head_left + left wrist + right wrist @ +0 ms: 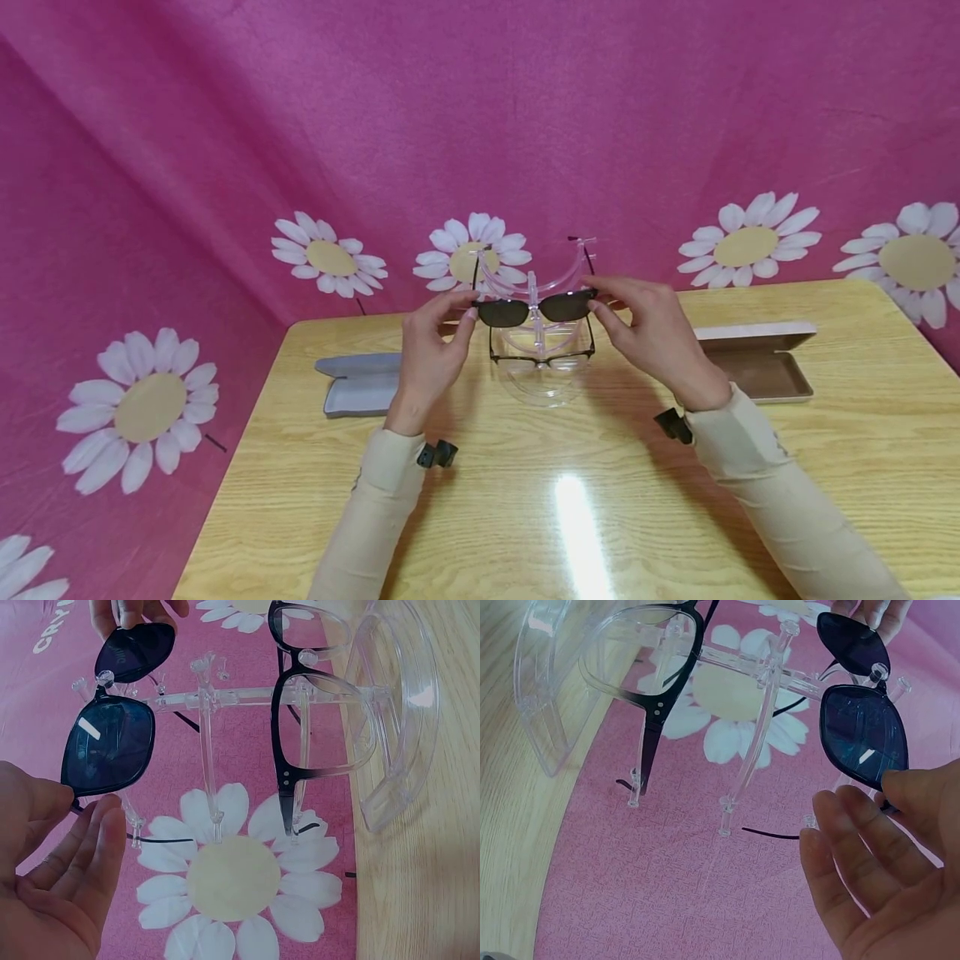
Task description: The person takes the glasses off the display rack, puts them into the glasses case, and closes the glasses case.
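Note:
Dark-lensed sunglasses (504, 314) sit at the upper tier of a clear plastic eyeglass stand (533, 287), their bridge at its central post. My left hand (435, 346) pinches one outer corner of the frame between thumb and fingers. At the opposite corner my right hand (651, 333) grips the frame the same way, thumb on the front edge in the right wrist view. Below them, black-framed glasses with clear lenses (280, 742) rest on a lower tier, untouched by either hand. The sunglasses' temples (772, 835) extend back past the stand's arms.
An open grey glasses case (362, 396) lies left of the stand, partly behind my left hand. On the right is another open case, brown inside (765, 377). Both are on a wood-grain table (487, 517). Behind it hangs a pink cloth (600, 125) with daisies.

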Demonstrator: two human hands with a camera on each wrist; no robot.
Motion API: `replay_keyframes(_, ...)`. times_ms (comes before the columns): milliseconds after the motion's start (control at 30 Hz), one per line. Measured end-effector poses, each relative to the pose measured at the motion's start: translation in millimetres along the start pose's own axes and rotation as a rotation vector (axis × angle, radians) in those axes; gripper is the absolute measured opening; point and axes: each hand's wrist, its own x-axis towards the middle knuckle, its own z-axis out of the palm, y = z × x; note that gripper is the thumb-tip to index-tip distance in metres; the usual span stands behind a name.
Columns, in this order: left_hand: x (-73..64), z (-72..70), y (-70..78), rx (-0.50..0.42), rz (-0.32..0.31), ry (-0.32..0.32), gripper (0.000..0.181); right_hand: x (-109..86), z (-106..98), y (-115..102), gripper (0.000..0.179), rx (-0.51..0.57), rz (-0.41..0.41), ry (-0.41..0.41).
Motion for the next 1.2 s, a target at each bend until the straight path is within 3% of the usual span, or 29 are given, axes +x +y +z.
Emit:
replay_keyframes(467,-3.8,0.3,6.8,-0.065,-0.020,0.004,0.019,-2.5,0.2,-0.7,0.028,-0.022,-0.013,0.034)
replay_keyframes(800,-5.4,-11.2,38.9,-0.153,-0.077,-0.032,0.019,-4.3,-2.5,-3.4,0.027,-0.018,-0.025,0.033)
replay_keyframes(1200,-6.9,-15.9,44.0,-0.184,-0.108,-0.057,0.019,-8.1,-5.6,-7.9,0.027,-0.022,-0.041,0.014)
